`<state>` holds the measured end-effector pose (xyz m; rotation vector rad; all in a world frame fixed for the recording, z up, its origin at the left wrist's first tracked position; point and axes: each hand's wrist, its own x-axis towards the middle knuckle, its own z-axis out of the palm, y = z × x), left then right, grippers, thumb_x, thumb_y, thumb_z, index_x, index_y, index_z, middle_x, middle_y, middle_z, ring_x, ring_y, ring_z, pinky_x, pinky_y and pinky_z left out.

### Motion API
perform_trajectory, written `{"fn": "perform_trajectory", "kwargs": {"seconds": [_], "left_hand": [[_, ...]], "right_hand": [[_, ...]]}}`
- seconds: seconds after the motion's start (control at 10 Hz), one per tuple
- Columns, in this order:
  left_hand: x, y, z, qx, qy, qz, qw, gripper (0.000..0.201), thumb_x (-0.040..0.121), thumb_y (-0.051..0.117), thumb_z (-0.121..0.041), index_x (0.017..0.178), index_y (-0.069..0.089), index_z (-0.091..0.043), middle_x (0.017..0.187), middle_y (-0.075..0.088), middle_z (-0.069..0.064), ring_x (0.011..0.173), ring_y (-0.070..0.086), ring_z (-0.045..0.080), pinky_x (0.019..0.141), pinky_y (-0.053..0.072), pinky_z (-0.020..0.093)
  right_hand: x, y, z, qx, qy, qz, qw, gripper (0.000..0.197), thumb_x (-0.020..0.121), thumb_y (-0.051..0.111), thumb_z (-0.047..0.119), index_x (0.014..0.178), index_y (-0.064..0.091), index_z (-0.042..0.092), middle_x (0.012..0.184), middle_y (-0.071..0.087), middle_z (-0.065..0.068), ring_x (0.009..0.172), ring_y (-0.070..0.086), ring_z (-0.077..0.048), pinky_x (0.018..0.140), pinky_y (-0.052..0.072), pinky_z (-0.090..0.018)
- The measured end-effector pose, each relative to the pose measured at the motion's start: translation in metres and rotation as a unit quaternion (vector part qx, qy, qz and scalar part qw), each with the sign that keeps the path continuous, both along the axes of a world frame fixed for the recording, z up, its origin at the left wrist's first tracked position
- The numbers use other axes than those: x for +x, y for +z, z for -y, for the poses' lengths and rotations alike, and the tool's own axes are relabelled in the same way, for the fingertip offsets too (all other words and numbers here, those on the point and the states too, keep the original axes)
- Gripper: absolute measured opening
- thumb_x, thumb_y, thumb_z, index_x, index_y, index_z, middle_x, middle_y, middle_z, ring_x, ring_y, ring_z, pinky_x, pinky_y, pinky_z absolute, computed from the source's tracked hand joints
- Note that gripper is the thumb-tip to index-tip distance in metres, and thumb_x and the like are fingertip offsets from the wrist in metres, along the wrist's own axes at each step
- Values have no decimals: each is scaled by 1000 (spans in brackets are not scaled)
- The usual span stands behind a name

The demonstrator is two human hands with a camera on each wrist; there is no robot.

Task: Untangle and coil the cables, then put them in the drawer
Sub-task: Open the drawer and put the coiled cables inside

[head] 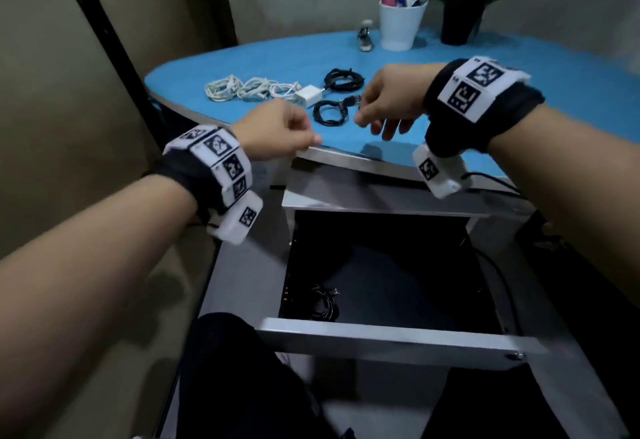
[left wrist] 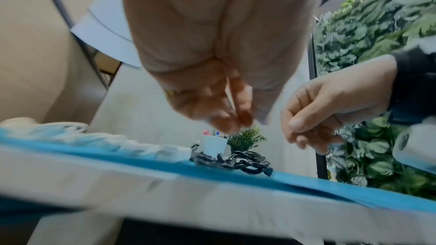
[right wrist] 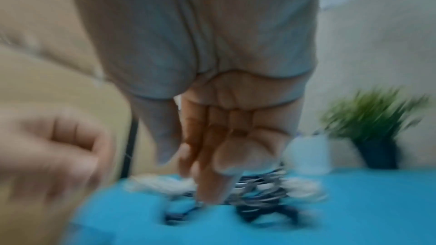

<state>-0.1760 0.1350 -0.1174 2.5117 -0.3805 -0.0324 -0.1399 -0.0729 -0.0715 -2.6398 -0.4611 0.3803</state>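
Note:
Two coiled black cables lie on the blue table [head: 277,58]: a near black cable [head: 330,111] and a far black cable [head: 343,80]. Left of them sit a white charger [head: 308,95] and several white coiled cables [head: 242,89]. Another black cable [head: 323,303] lies in the open drawer [head: 381,336] below the table. My left hand [head: 304,134] is at the table's front edge, fingers curled, holding nothing. My right hand [head: 377,123] hovers just right of the near black cable with its fingers hanging down, also holding nothing. The right wrist view is blurred.
At the back of the table stand a white cup of pens [head: 400,23], a potted plant [head: 460,19] and a small metal object [head: 365,35]. A beige wall is close on the left. My dark-clothed legs are under the drawer.

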Motion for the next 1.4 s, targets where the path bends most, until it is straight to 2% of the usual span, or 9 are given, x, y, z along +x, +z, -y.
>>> {"fn": "perform_trajectory", "kwargs": {"seconds": [0.1,0.2,0.3,0.4,0.5,0.6,0.9,1.1,1.4], "left_hand": [[29,16,28,58,40,112,991,17,90,60,-29,94,68,-14,86,64,-3,76,55,11,71,35,22],[55,10,49,161,30,72,984,26,93,54,-22,114,66,-11,119,63,8,109,56,24,85,41,28],[73,2,55,261,10,28,965,28,90,54,-19,110,67,-5,116,65,14,107,57,31,92,47,35],[78,1,58,246,18,32,969,21,87,63,-17,103,70,-5,110,68,11,103,60,28,84,47,31],[74,-1,63,261,24,34,965,22,91,57,-15,102,66,2,110,65,17,104,59,32,80,44,33],[68,-4,59,267,38,34,962,28,96,45,-15,111,60,3,116,60,20,108,56,33,80,40,32],[-13,44,30,167,-87,-13,982,11,95,52,-26,88,54,-18,64,65,-16,56,57,1,56,41,19],[-54,-24,29,223,-182,-199,937,13,92,55,-20,79,52,-20,67,67,-13,57,62,9,63,50,29],[-35,-131,73,414,-198,-175,871,23,90,49,-17,108,60,-7,109,62,11,99,59,30,75,44,31]], "right_hand": [[22,8,7,-72,-38,51,995,24,91,57,19,98,69,0,83,70,-10,81,69,-26,71,58,-36],[37,2,8,-157,-41,45,986,30,94,50,12,121,59,2,93,64,-7,79,66,-25,60,54,-32],[47,-6,8,-188,-28,56,980,39,89,58,12,128,55,9,88,59,-5,60,59,-14,43,45,-22],[46,-7,-3,-261,-15,44,964,29,91,57,16,116,59,1,81,65,-9,67,61,-19,37,38,-18],[49,-13,-10,-287,-12,74,955,23,85,67,25,74,55,8,60,59,-4,63,52,-25,58,42,-27],[59,-24,-1,-246,-4,113,963,29,86,61,19,65,42,20,86,53,-7,74,50,-24,66,45,-31],[-42,13,20,-107,73,86,988,11,84,64,21,77,56,20,63,68,4,58,65,-5,58,42,-24],[-91,-53,28,-96,190,-109,971,13,79,71,16,78,58,17,52,60,6,48,56,-9,53,42,-17],[-73,-179,17,-294,251,-85,918,13,76,66,15,88,70,11,86,68,-8,81,63,-26,67,50,-27]]}}
